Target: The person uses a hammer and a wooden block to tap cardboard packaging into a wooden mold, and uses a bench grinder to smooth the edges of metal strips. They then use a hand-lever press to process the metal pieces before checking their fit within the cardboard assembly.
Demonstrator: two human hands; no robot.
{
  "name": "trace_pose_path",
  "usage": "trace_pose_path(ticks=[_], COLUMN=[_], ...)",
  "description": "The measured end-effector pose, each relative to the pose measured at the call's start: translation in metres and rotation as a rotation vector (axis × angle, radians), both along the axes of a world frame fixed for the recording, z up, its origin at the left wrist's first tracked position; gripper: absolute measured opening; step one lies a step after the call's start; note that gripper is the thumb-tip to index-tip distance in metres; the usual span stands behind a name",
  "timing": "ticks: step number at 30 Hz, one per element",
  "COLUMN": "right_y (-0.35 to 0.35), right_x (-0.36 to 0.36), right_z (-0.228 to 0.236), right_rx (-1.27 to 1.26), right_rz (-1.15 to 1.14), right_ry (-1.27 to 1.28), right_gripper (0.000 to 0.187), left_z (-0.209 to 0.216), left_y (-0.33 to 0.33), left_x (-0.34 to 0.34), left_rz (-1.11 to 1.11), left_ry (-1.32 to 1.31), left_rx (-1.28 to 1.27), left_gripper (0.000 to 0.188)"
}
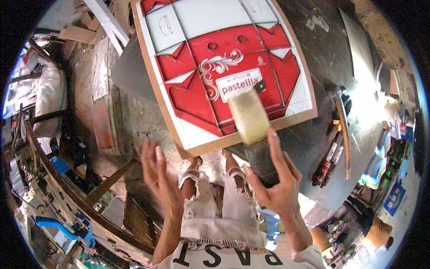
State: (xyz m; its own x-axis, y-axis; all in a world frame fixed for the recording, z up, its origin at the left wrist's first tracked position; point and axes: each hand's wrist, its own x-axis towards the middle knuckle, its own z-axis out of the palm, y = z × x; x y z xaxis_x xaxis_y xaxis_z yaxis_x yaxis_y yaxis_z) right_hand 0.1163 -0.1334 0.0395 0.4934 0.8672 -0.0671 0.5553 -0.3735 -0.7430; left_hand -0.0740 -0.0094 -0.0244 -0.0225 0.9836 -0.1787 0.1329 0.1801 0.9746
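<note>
A wooden board [210, 145] lies on the dark table in front of me. On it is a red-and-white printed box layout [233, 49], with thin dark strips standing along its lines. My right hand [283, 186] grips the dark lower part of a tool with a pale yellow block end [249, 115]. That block covers the lower middle of the layout; I cannot tell whether it touches. The tool's exact kind is unclear. My left hand [163, 181] hangs off the board's near left corner with its fingers apart, holding nothing.
The dark table [304, 154] extends right of the board, with a curved wooden-handled tool [343, 136] and red-and-black hand tools [328, 161] on it. A blue clamp-like tool [57, 227] is at lower left. Planks [105, 22] lean at the far left.
</note>
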Motion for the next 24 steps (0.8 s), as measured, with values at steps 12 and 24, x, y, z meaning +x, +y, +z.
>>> trace_pose_path(ticks=[12, 24], right_y=[0.004, -0.076], right_x=[-0.023, -0.009], right_z=[0.017, 0.066], right_rx=[0.102, -0.317], right_rz=[-0.196, -0.485], right_ry=[0.045, -0.276], right_gripper=[0.077, 0.06], left_z=[-0.021, -0.024], left_y=[-0.026, 0.175], left_x=[0.008, -0.084], left_rz=[-0.108, -0.081], left_ry=[-0.464, -0.157], left_rx=[-0.576, -0.195], left_gripper=[0.027, 0.032])
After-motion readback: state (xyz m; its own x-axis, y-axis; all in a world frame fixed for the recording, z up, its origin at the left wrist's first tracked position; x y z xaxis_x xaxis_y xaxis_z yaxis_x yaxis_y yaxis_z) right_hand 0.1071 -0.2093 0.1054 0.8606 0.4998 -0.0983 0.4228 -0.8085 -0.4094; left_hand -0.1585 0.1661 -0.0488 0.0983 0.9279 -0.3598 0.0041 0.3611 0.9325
